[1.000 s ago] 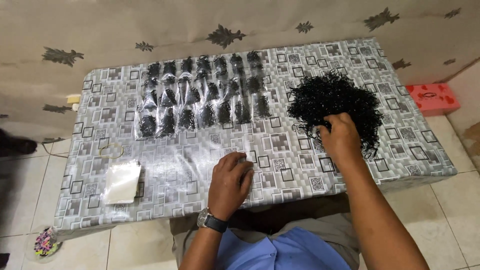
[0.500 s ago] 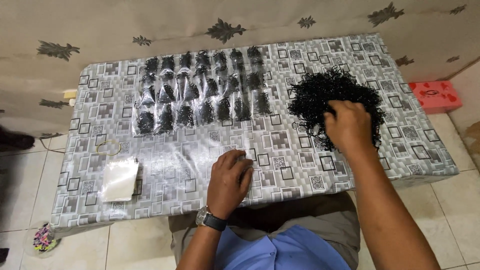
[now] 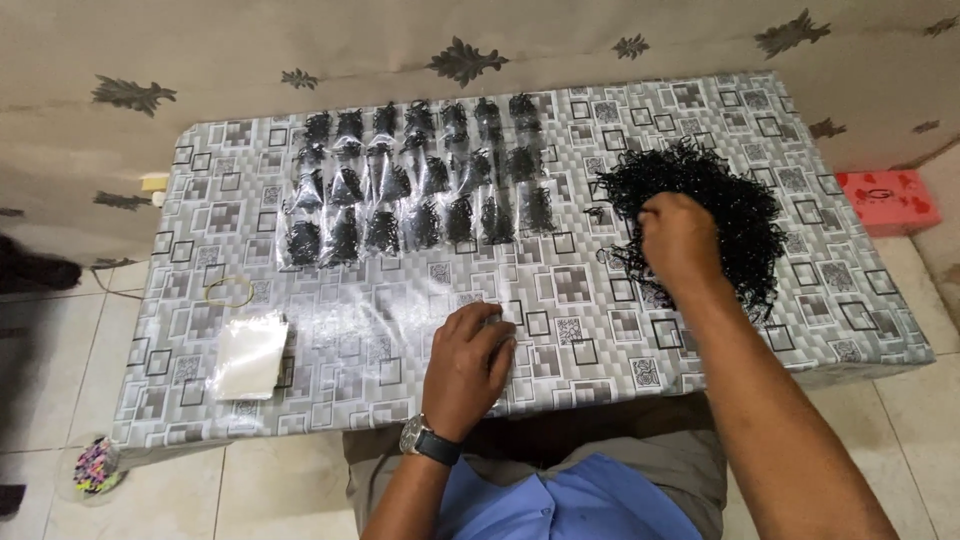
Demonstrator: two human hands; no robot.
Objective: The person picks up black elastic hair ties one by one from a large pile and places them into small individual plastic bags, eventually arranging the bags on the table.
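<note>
So: right hand sits bunched, fingers dug into the loose heap of small black wiry loops at the table's right end; heap roughly round, no clear long axis. Left hand rests curled, knuckles down, on glossy clear plastic (grip unclear). Filled clear packets lie in rows, long axes pointing away.
</note>
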